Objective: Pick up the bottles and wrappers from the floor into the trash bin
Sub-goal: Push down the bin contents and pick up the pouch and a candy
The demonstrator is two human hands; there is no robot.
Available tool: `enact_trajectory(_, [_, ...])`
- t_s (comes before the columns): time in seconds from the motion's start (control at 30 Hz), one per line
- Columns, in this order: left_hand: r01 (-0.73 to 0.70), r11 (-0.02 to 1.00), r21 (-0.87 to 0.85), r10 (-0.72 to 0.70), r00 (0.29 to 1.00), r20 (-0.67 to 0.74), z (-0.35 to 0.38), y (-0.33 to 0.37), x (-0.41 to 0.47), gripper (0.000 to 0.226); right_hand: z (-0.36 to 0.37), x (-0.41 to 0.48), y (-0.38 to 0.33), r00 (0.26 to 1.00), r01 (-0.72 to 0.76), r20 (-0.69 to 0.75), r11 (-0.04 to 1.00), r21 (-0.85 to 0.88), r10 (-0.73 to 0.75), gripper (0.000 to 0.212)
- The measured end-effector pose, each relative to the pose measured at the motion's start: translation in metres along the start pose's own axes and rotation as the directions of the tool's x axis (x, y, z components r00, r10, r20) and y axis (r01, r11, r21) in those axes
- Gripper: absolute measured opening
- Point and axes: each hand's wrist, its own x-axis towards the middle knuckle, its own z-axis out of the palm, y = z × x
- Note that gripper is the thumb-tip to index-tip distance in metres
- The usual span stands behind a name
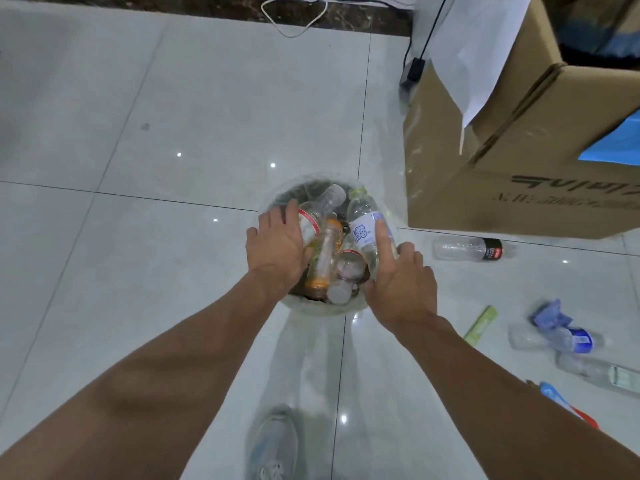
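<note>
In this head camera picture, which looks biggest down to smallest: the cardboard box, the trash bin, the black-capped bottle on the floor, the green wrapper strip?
1. cardboard box, largest even though the frame edge cuts it off
2. trash bin
3. black-capped bottle
4. green wrapper strip, shorter and thinner than the bottle

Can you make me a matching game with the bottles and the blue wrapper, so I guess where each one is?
1 orange bottle
2 black-label bottle
3 blue-label bottle
4 blue wrapper

A on the floor by the cardboard box
B crumpled on the floor, far right
C in the trash bin, beside the left hand
D held by the right hand

Pairs: 1-C, 2-A, 3-D, 4-B
</note>
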Motion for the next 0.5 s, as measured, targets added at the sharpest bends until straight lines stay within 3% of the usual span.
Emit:
enact_trajectory(0.33, [-0.024,0.999,-0.047,0.024,1.0,-0.015,0.015,-0.01,-0.013,0.059,0.016,0.017,-0.024,1.0,0.01,-0.025,0.997,0.072,-0.008,0.067])
enact_trajectory(0.43, [-0.036,0.998,-0.042,0.036,0.999,-0.003,0.015,-0.01,-0.018,0.052,0.019,0.021,-0.026,0.996,-0.01,0.091,0.994,0.107,0.0,0.07])
enact_trajectory(0.5, [-0.056,0.998,-0.04,0.056,0.998,0.003,0.015,-0.004,-0.022,0.05,0.019,0.018,-0.022,0.997,-0.01,0.073,0.995,0.101,0.003,0.074])
